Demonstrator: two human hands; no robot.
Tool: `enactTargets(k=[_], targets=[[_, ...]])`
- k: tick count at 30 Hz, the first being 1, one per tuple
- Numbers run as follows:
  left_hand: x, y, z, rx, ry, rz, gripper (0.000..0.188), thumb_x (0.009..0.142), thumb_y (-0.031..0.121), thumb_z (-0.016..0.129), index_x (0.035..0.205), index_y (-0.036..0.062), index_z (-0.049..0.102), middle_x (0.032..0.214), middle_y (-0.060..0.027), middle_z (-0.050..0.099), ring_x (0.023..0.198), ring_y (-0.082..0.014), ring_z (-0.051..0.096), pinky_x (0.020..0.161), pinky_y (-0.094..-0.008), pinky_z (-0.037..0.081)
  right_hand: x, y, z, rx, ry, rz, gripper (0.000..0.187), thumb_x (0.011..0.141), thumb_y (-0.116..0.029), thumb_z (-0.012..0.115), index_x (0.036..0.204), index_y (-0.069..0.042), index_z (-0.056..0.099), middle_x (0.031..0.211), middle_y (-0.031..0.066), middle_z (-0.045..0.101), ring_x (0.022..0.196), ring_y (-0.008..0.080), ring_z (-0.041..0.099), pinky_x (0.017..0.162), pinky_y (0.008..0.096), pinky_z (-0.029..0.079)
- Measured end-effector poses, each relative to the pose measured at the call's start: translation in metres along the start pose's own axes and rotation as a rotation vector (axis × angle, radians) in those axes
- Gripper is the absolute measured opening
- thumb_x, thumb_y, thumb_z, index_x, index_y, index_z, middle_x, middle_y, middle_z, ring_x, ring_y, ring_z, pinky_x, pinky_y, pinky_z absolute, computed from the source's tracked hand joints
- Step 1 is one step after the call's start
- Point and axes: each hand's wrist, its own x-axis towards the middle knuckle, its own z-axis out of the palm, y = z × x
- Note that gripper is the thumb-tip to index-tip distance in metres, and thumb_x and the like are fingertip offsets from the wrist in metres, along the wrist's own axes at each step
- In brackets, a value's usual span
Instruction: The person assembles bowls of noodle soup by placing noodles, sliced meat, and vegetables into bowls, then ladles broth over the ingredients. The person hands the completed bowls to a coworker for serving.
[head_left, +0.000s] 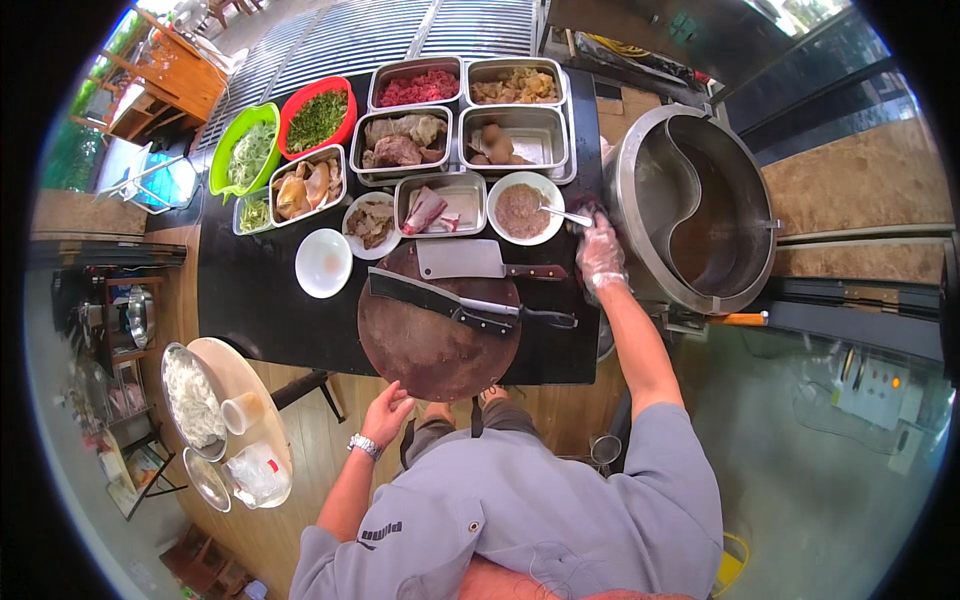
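Observation:
My left hand (386,412), bare with a metal watch at the wrist, is at the near edge of a round wooden chopping board (430,350), its fingers loosely apart and holding nothing. In a clear plastic glove, my right hand (602,258) reaches to the table's right edge beside the big steel pot (640,240). Its fingers bend over a dark reddish cloth-like thing (588,222), partly hidden. Across the board lie a cleaver (460,260) with a wooden handle, a black-bladed knife (415,295) and another black-handled tool (545,317). A spoon (565,214) rests in a bowl of minced paste (522,210).
Steel trays hold red minced meat (418,88), meat chunks (405,140), eggs (490,145) and chicken pieces (305,188). Greens fill a red basket (318,115) and a green one (250,150). A white bowl (323,263) stands left. Noodles (193,400) sit on a lower stool.

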Motion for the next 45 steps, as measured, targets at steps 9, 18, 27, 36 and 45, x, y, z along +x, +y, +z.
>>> enactTargets(k=[9, 18, 27, 36, 45], targets=[[-0.021, -0.036, -0.012, 0.192, 0.061, -0.065, 0.077, 0.096, 0.026, 0.074, 0.157, -0.0039, 0.036, 0.139, -0.0229, 0.063, 0.118, -0.0268, 0.068, 0.098, -0.0375, 0.056, 0.096, -0.013, 0.017, 0.046, 0.427, -0.203, 0.061, 0.092, -0.008, 0.062, 0.152, -0.012, 0.05, 0.15, 0.0233, 0.051, 0.126, 0.0445, 0.059, 0.106, 0.0488, 0.051], [-0.024, -0.057, -0.018, 0.321, 0.023, -0.106, 0.077, 0.095, 0.026, 0.075, 0.156, -0.0027, 0.038, 0.142, -0.0222, 0.06, 0.12, -0.0274, 0.067, 0.1, -0.0383, 0.055, 0.011, 0.004, 0.011, -0.032, 0.17, -0.171, 0.046, 0.09, -0.013, 0.066, 0.135, -0.011, 0.058, 0.141, 0.0202, 0.051, 0.111, 0.0447, 0.065, 0.09, 0.0523, 0.058], [-0.023, -0.064, -0.008, 0.425, 0.032, -0.06, 0.075, 0.09, 0.03, 0.079, 0.15, -0.0022, 0.048, 0.136, -0.0247, 0.064, 0.119, -0.0356, 0.068, 0.101, -0.0443, 0.055, -0.052, 0.002, -0.158, 0.49, 0.075, 0.119, 0.038, 0.083, -0.018, 0.066, 0.119, -0.005, 0.072, 0.095, 0.0127, 0.075, 0.088, 0.0218, 0.071, 0.085, 0.0377, 0.056], [-0.013, -0.068, -0.032, 0.645, 0.074, 0.062, 0.071, 0.09, 0.028, 0.077, 0.148, -0.0029, 0.049, 0.133, -0.0265, 0.064, 0.12, -0.0386, 0.064, 0.104, -0.0454, 0.051, 0.128, -0.001, -0.169, 0.188, 0.043, 0.155, 0.046, 0.083, -0.024, 0.058, 0.126, -0.022, 0.072, 0.108, 0.026, 0.071, 0.09, 0.0399, 0.071, 0.082, 0.0451, 0.056], [-0.038, -0.146, -0.025, 0.542, 0.089, 0.002, 0.067, 0.092, 0.026, 0.075, 0.146, -0.0032, 0.05, 0.13, -0.0265, 0.066, 0.118, -0.0399, 0.066, 0.101, -0.0442, 0.053, -0.068, 0.015, -0.137, 0.086, -0.254, 0.052, 0.041, 0.084, -0.025, 0.062, 0.121, -0.014, 0.075, 0.116, 0.0191, 0.074, 0.108, 0.0385, 0.069, 0.097, 0.0473, 0.054]])
